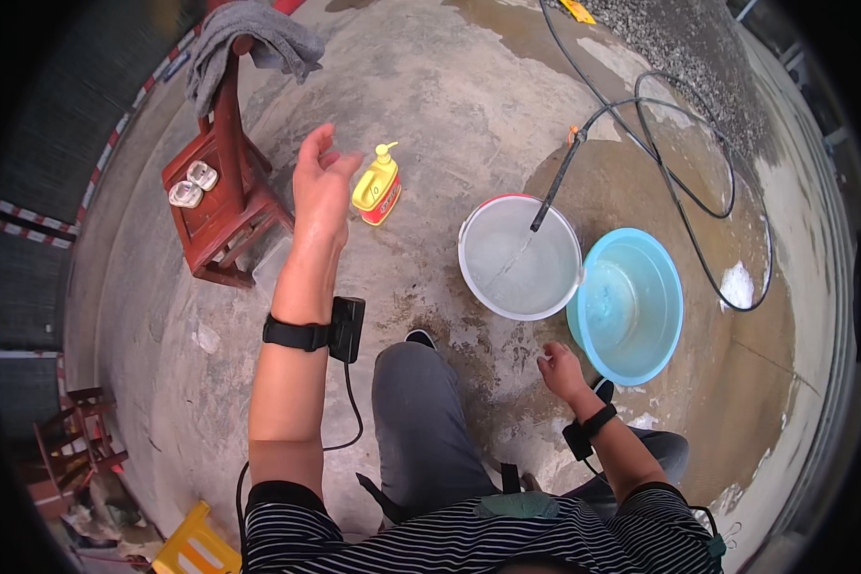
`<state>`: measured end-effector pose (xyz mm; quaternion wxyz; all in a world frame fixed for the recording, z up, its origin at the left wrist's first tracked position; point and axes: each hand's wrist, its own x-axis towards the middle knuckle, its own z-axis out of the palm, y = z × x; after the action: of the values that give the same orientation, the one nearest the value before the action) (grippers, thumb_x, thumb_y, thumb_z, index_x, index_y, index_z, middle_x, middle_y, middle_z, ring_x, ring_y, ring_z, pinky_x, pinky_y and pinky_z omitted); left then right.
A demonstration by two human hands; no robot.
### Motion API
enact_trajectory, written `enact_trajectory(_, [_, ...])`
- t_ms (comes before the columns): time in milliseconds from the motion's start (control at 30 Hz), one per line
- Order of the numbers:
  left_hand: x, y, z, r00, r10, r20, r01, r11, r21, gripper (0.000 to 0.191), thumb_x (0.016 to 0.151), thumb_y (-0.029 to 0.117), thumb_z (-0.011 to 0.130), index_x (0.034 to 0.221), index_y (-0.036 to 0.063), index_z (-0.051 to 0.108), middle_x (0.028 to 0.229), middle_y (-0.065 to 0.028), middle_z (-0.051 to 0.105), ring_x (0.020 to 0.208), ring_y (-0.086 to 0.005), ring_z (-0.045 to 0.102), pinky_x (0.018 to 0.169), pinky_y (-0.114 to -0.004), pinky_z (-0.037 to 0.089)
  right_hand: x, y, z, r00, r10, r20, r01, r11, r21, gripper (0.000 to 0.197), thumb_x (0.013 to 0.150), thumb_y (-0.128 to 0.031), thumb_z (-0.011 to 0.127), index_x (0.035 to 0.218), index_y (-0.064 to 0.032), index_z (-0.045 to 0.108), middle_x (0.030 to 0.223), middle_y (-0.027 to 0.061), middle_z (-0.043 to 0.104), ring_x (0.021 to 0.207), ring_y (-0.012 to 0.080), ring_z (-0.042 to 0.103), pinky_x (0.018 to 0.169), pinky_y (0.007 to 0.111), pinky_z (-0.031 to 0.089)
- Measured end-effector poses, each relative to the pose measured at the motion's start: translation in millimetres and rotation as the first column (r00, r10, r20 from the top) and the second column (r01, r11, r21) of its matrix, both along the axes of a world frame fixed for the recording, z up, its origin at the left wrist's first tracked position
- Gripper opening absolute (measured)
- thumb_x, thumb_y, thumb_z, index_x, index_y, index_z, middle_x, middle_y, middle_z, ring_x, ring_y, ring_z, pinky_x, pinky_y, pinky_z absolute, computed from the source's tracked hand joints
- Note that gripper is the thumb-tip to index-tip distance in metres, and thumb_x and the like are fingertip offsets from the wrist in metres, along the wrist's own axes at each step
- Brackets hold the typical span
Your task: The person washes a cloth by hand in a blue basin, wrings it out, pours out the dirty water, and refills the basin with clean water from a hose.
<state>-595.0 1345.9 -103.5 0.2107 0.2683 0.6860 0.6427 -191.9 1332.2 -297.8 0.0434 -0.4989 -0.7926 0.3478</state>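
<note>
My left hand (323,183) is raised, empty, with its fingers apart and bent, between a red wooden chair and a yellow pump bottle (378,188) with a red label. Lower right, my right hand (563,372) is near the rim of a light-blue plastic basin (671,308); its fingers are loosely curled and nothing shows in them. A white bucket (520,301) stands against the basin. Water runs into the bucket from the end of a black hose (561,176). The basin holds a little water.
The red wooden chair (240,194) bears a grey towel (251,43) and two small white objects (194,184). Hose loops lie on wet concrete at the right, by a gravel pile (689,50). A yellow plastic stool (197,545) is at the lower left.
</note>
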Motion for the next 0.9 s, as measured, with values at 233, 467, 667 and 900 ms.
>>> enact_trajectory(233, [111.6,18.1,-117.0,0.497,0.07,0.865,0.136,0.978,-0.157,0.044,0.078,0.02,0.054,0.117,0.0077,0.04,0.117,-0.008,0.036,0.116,-0.0256,0.028,0.092,-0.052,0.024,-29.9,74.9,-20.5,0.969,-0.11,-0.221,0.167,0.951,0.259,0.022,0.072,-0.013,0.057,0.088,0.0013,0.055,0.083,0.0178,0.055,0.069,0.0306,0.055,0.063,0.037,0.045])
enact_trajectory(467, [131.4,39.5,-128.2,0.662,0.035,0.749,0.147,0.973,-0.176,0.045,0.078,0.022,0.053,0.119,0.009,0.038,0.119,-0.0039,0.037,0.114,-0.0235,0.029,0.089,-0.049,0.027,-103.5,167.6,-33.7,0.662,-0.712,-0.234,0.457,0.631,-0.627,0.044,0.074,-0.037,0.059,0.085,0.006,0.053,0.07,0.0092,0.053,0.063,0.0198,0.051,0.056,0.032,0.044])
enact_trajectory(667, [147.5,43.9,-142.5,0.709,0.013,0.705,0.236,0.938,-0.254,0.043,0.076,0.02,0.053,0.115,0.0096,0.04,0.112,-0.0036,0.041,0.105,-0.019,0.035,0.082,-0.041,0.031,-134.6,229.7,-78.9,0.628,-0.733,-0.26,0.55,0.655,-0.519,0.031,0.066,-0.021,0.068,0.077,0.0058,0.056,0.067,0.0086,0.053,0.053,0.0182,0.049,0.047,0.032,0.04])
enact_trajectory(900, [163.4,54.0,-140.4,0.776,-0.025,0.631,0.286,0.905,-0.315,0.042,0.075,0.018,0.053,0.114,0.0081,0.041,0.108,-0.0051,0.043,0.103,-0.0175,0.036,0.083,-0.038,0.031,-126.0,270.3,-64.6,0.792,-0.604,-0.089,0.386,0.608,-0.694,0.022,0.063,-0.011,0.07,0.058,-0.0023,0.051,0.053,0.0036,0.043,0.045,0.0132,0.037,0.039,0.028,0.029])
